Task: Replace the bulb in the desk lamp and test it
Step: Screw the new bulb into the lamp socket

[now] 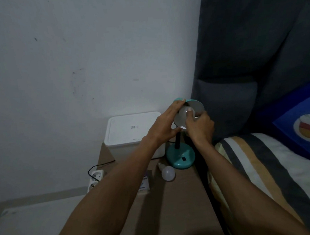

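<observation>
Both hands (pixel 181 125) grip lamp shade (pixel 197 105) and bulb (pixel 183 111) (dim bedside table (pixel 179 202)).

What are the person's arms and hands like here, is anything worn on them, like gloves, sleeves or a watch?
Both arms are bare from the bottom edge of the picture up to the hands: no sleeves show. The left hand and the right hand have no gloves, and no watch, bracelet or ring is visible on either. The room is dim, so finer marks cannot be made out.
</observation>
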